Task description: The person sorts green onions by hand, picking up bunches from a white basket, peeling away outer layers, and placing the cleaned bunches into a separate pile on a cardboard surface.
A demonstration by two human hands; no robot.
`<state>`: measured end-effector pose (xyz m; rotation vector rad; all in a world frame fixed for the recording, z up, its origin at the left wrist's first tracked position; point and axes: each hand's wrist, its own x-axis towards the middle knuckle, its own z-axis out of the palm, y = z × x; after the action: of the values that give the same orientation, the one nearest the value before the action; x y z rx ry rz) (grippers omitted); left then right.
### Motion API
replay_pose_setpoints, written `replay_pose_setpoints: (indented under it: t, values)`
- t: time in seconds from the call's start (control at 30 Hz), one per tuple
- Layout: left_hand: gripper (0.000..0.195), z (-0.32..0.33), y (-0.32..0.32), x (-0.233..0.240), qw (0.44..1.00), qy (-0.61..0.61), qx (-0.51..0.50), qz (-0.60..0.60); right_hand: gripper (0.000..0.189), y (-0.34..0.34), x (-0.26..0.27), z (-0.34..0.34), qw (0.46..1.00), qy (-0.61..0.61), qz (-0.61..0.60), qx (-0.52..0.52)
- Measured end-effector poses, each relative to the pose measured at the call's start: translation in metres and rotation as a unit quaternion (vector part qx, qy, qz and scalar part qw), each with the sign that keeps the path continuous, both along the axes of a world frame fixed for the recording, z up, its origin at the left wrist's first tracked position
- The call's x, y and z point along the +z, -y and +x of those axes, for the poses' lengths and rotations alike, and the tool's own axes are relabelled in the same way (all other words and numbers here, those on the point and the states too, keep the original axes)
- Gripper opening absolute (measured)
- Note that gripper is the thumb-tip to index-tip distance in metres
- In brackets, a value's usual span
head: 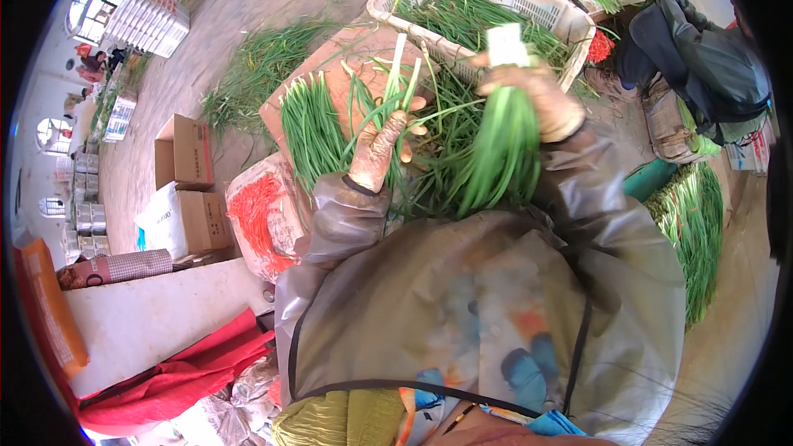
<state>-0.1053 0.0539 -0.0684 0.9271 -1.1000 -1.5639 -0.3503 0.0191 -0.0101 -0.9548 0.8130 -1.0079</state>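
Observation:
My right hand (pixel 533 99), blurred by motion and in a soiled glove, grips a bunch of long green chives (pixel 505 142). Its pale cut ends point away from me, and the leaves hang toward my apron. In my soiled left hand (pixel 381 147), a few loose chive stalks (pixel 396 71) stand between the thumb and spread fingers, white ends up. Just left of that hand, a neat pile of chives (pixel 313 124) rests on a brown board (pixel 297 65). Between my hands, loose chives (pixel 440 167) lie in a tangle.
Beyond my hands a white plastic crate (pixel 427 31) holds more chives. Red ties (pixel 257 217) lie on a sack at left, near cardboard boxes (pixel 192 161). A person (pixel 700 62) sits at right, above bundled chives (pixel 697 241). Cut greens (pixel 260 68) litter the floor.

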Motion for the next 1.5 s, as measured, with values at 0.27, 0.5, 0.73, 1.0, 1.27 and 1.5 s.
replay_pose_setpoints:
  t: [0.27, 0.5, 0.73, 1.0, 1.27, 1.5]
  values:
    - [0.017, 0.007, -0.010, -0.016, 0.999, -0.031, 0.022, 0.028, 0.028, 0.017, -0.032, 0.031, 0.998, -0.029, -0.062, -0.014]
    - [0.025, 0.020, -0.004, -0.021, 0.996, 0.064, 0.031, 0.051, 0.025, 0.008, -0.015, 0.003, 0.996, -0.002, -0.080, -0.037]
    - [0.030, 0.002, -0.012, -0.026, 0.990, 0.102, -0.090, 0.045, 0.036, 0.013, -0.022, 0.049, 0.999, 0.008, 0.005, 0.046]
    - [0.025, 0.010, -0.015, -0.034, 0.994, -0.003, -0.020, 0.105, 0.028, 0.022, -0.039, 0.050, 0.991, -0.087, -0.086, 0.044]
    - [0.039, 0.023, 0.003, -0.030, 0.931, -0.361, 0.043, 0.028, 0.031, 0.042, -0.057, 0.013, 0.974, -0.198, -0.103, -0.027]
    - [0.026, 0.053, -0.003, -0.027, 0.992, 0.117, 0.030, -0.037, 0.031, 0.013, -0.002, -0.025, 0.993, -0.063, -0.096, -0.026]
